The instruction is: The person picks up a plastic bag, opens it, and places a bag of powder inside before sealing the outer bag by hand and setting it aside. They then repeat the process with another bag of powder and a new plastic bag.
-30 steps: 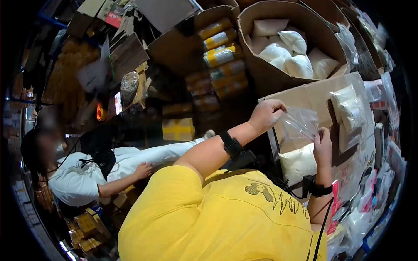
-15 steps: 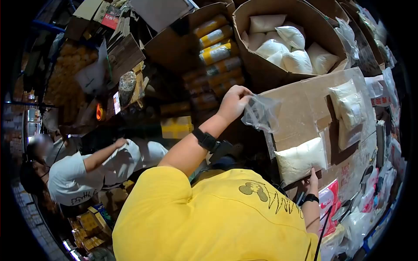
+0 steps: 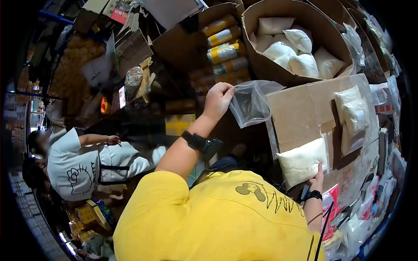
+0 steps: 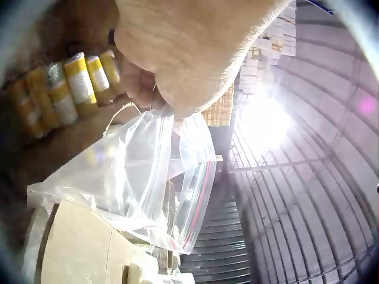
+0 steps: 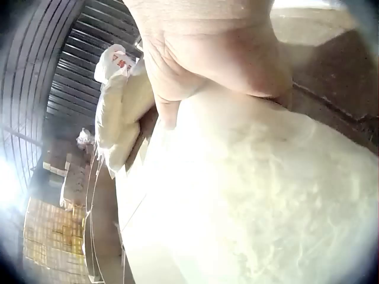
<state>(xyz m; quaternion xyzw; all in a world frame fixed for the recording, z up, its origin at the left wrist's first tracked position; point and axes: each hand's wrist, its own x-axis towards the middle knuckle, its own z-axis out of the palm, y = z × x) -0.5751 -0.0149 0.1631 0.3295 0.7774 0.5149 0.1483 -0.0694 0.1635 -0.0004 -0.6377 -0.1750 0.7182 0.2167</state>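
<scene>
In the head view my left hand (image 3: pixel 219 101) pinches the edge of a clear zip bag (image 3: pixel 251 106), which hangs with its mouth spread. The left wrist view shows the same bag (image 4: pixel 127 171) below the hand (image 4: pixel 177 53), with a red line along its zip. At the cardboard's near edge, my right hand (image 3: pixel 315 179) grips the lower right corner of a cream-white filled bag (image 3: pixel 302 162), thumb on top and fingers under it, mostly hidden. The filled bag (image 5: pixel 254 189) fills much of the right wrist view, against the hand (image 5: pixel 213 53).
Two filled bags (image 3: pixel 351 109) lie stacked on the cardboard sheet (image 3: pixel 294 106). Behind stands a large carton (image 3: pixel 278 77) of white bags. Yellow-banded rolls (image 3: pixel 224 52) lie at its left. A person in white (image 3: pixel 76 167) is at the left. Pink packs (image 3: pixel 332 204) sit near my right forearm.
My left hand has moved left with the clear bag, which has spread wider. My right hand has let go of the clear bag and come down to the filled bag.
</scene>
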